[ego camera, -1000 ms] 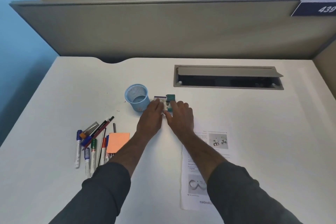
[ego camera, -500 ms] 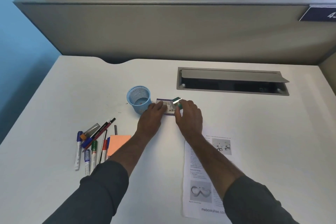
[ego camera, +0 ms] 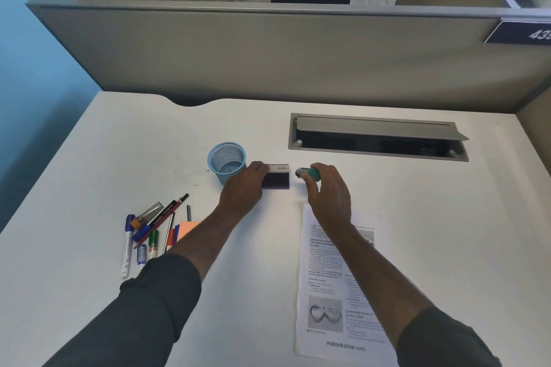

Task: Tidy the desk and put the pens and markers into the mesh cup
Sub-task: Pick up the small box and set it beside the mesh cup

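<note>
While the left hand rests flat-fingered on a small dark box at frame centre, grip apart, the right hand has its grip clamped on a green stapler-like item. Mesh cup stands just left of the box. Pens and markers lie lower left on the worktop, beside an orange note pad.

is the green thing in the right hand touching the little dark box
Apart. The head view shows a strip of bare white desk between the green object, held in the right hand, and the dark box under the left hand.
</note>
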Motion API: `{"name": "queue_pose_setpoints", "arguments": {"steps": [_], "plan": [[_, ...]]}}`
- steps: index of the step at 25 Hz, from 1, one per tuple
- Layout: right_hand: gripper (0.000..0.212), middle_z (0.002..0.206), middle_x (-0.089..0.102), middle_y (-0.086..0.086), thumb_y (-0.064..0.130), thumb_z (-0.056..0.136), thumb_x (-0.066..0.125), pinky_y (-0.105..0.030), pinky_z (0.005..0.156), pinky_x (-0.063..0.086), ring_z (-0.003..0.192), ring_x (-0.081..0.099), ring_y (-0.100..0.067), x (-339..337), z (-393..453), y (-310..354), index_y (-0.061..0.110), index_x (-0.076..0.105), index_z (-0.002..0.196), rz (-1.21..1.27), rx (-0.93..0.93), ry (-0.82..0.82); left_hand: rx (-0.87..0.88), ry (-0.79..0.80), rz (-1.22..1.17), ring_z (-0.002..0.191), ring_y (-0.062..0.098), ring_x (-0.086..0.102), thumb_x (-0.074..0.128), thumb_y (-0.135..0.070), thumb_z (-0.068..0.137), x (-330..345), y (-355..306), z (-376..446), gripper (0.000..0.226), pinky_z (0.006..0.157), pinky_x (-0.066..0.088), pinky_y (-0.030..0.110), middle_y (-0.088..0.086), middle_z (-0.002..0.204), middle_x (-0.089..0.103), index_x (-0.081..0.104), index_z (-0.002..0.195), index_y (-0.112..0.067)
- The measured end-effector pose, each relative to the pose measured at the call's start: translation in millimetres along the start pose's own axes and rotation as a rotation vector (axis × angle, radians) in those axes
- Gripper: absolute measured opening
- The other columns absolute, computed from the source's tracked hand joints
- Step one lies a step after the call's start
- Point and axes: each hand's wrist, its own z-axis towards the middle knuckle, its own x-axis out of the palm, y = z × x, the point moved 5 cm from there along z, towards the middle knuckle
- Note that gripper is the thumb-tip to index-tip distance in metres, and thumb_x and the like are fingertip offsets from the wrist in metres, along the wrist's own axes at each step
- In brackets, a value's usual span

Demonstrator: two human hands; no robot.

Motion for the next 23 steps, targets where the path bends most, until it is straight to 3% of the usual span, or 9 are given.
{"name": "queue_pose_setpoints", "arguments": {"steps": [12, 17, 23], "plan": [[0.02, 0.101, 0.066, -0.009, 0.025, 0.094, 0.064, -0.038, 0.079, 0.05, 0.089, 0.059, -0.026, 40.8, 31.9, 17.7, 0.01, 0.063, 0.107, -0.049, -0.11, 0.398, -0.092, -0.017, -0.098, 0.095, 0.034, 0.066, 0.05, 0.001, 0.084, -4.1, 6.6, 22.1, 0.034, 0.072, 0.056, 0.046, 0.009, 0.113, 0.067, 0.063, 0.114, -0.011], [0.017, 0.094, 0.063, -0.007, 0.028, 0.095, 0.059, -0.036, 0.071, 0.046, 0.085, 0.057, -0.026, 50.2, 44.1, 25.0, 0.012, 0.063, 0.1, -0.155, -0.157, 0.469, -0.088, 0.047, -0.044, 0.09, 0.032, 0.064, 0.05, 0.001, 0.08, -11.6, 5.8, 36.2, 0.027, 0.068, 0.052, 0.041, 0.009, 0.098, 0.068, 0.063, 0.098, -0.013], [0.017, 0.087, 0.063, -0.005, 0.03, 0.096, 0.059, -0.029, 0.064, 0.039, 0.076, 0.055, -0.022, 61.3, 56.6, 29.2, 0.014, 0.062, 0.093, -0.237, -0.199, 0.459, -0.115, 0.073, 0.017, 0.091, 0.034, 0.065, 0.05, 0.003, 0.08, -16.1, 8.5, 51.8, 0.03, 0.068, 0.052, 0.039, 0.01, 0.095, 0.07, 0.067, 0.098, -0.015]]}}
